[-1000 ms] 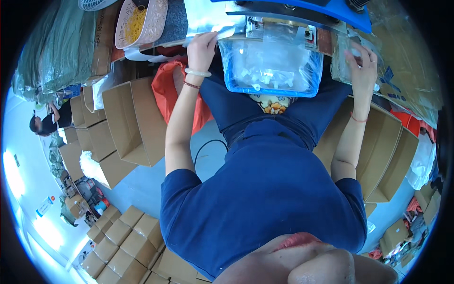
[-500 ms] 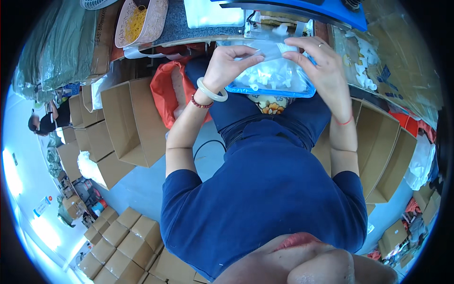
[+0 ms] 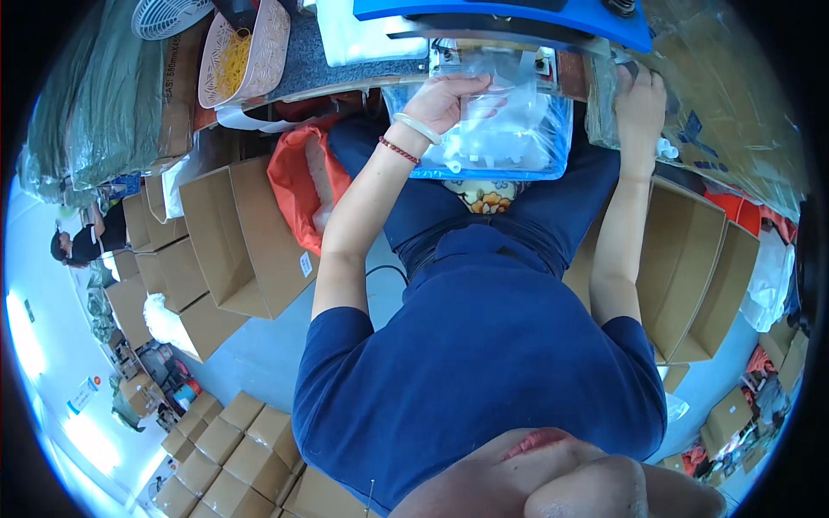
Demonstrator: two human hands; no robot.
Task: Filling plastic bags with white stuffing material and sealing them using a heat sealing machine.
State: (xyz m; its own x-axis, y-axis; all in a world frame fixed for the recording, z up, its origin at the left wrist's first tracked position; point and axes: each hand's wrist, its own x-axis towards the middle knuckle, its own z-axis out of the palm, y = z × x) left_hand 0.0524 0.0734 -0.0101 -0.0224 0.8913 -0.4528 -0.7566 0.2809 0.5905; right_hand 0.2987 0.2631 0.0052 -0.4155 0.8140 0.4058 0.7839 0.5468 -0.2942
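Hold the clear bag [image 3: 515, 93] flat: left hand [image 3: 443, 99] fingers clamped on it at the counter's [image 3: 302, 65] near edge; right hand [image 3: 641, 104] by the right end, can't tell if fingers grip.

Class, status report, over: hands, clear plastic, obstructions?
Left hand holding clear plastic over blue tray. Right hand near plastic-covered cardboard, grip unclear. Blue machine beyond; no obvious obstruction.

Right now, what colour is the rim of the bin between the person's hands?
Blue; the bin's rim shows best in the head view, the only one.
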